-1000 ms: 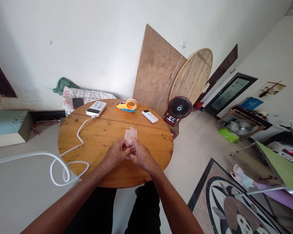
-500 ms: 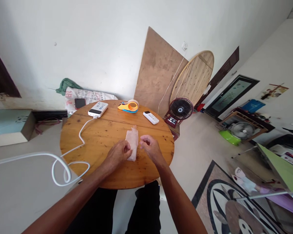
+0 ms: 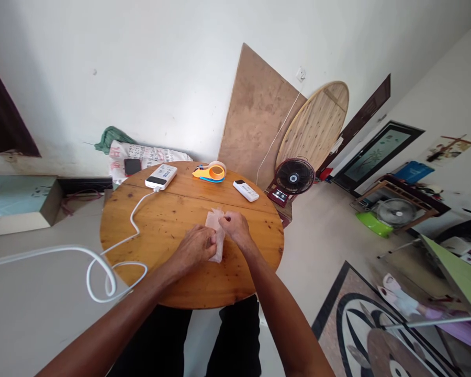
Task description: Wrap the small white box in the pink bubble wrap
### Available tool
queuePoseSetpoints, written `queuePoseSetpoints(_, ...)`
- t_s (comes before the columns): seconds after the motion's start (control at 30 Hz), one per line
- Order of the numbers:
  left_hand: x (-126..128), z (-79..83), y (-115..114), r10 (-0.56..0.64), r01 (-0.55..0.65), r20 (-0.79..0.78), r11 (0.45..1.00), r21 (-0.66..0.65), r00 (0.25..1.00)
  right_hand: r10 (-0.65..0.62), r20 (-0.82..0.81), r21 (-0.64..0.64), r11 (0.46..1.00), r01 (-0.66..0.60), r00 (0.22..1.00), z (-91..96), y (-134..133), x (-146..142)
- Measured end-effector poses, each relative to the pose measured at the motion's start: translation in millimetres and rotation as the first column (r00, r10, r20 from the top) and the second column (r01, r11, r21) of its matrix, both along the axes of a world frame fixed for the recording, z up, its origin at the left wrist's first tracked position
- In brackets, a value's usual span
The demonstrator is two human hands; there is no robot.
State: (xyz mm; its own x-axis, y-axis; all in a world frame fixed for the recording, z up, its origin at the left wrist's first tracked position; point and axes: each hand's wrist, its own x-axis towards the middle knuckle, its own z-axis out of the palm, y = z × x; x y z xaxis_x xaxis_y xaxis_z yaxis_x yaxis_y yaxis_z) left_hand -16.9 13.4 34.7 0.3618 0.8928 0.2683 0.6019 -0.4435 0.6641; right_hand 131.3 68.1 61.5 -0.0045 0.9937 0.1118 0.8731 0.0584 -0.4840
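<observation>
A flat, pale pink packet [image 3: 216, 252] in a translucent, crinkled wrapping lies on the round wooden table [image 3: 172, 225], its long side pointing away from me. My left hand [image 3: 197, 244] is closed at its left edge, with thumb and fingertips holding it. At the upper right edge, my right hand [image 3: 235, 226] has its fingers curled in a pinch on the wrapping. Exactly what sits between those fingertips is partly hidden. Behind the packet, an orange and blue tape dispenser [image 3: 210, 172] with a roll rests near the far edge.
A white power bank [image 3: 160, 177] with a white cable [image 3: 135, 212] stands at the far left of the table. A smaller white device [image 3: 245, 190] lies at the far right. Beyond the table are a fan [image 3: 294, 177], a leaning brown board [image 3: 255, 110] and a printed sack [image 3: 153, 153].
My right hand has moved up and left from beside the packet onto its upper end. The left hand stays on the packet's left edge. The view has shifted slightly.
</observation>
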Motion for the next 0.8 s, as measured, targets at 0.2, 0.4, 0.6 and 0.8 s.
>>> queuePoseSetpoints(0.2,-1,-3.6,1,0.001,0.000,0.025,1.000,-0.022,1.000,0.060,-0.200,-0.048,0.996,-0.071,0.978,-15.9,5,3)
queuePoseSetpoints(0.4,0,-14.2,-4,0.056,-0.057,0.012,0.986,0.156,0.998,0.077,-0.361,-0.113,0.986,-0.125,0.929,-29.3,4,6)
queuePoseSetpoints(0.6,0,-16.4,-1,-0.060,0.084,-0.099,0.961,0.265,0.993,0.050,-0.376,-0.067,0.995,-0.080,0.925,-35.1,6,19)
queuePoseSetpoints(0.8,-1,-19.3,2,-0.058,0.074,-0.067,0.960,0.269,0.996,-0.055,-0.345,-0.073,0.997,0.031,0.937,-34.0,9,35)
